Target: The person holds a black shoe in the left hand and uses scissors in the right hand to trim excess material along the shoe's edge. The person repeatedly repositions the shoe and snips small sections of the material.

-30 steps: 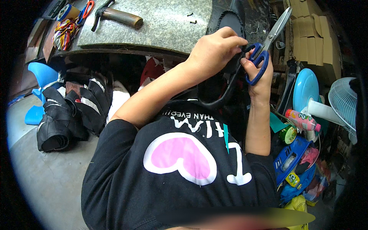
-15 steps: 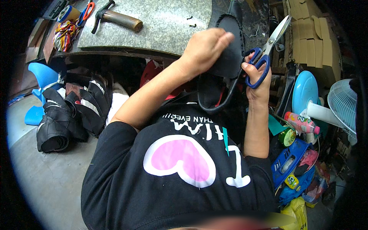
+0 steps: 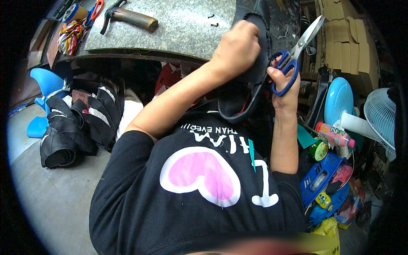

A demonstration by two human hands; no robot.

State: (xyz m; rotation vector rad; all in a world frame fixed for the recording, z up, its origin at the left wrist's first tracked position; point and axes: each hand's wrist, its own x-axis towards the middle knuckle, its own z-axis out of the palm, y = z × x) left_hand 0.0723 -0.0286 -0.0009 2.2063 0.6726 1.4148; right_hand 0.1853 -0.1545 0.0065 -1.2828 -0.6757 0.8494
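A black shoe [image 3: 258, 66], sole side up with a gathered edge round its toe, lies in front of me, its toe end over the bench. My left hand [image 3: 239, 47] is closed over the forefoot part, fingers curled down against it; whatever they pinch is hidden. Beside the shoe's right edge, my right hand [image 3: 284, 87] holds blue-handled scissors [image 3: 306, 37], the handles round its fingers and the blades pointing up and away. A black strap-like loop [image 3: 238, 117] hangs from the shoe's near end.
A hammer [image 3: 135, 19] lies on the grey stone slab [image 3: 182, 29], with small black scraps [image 3: 214, 24]. Colourful thread [image 3: 71, 37] sits far left. Rolled black material [image 3: 59, 144] is on the floor at left. Right stand cardboard boxes [image 3: 350, 46], a fan [image 3: 380, 114] and a pink bottle [image 3: 335, 134].
My left hand has moved away from me and slightly right along the shoe, and its fingers have curled in. The right hand with the scissors has hardly moved.
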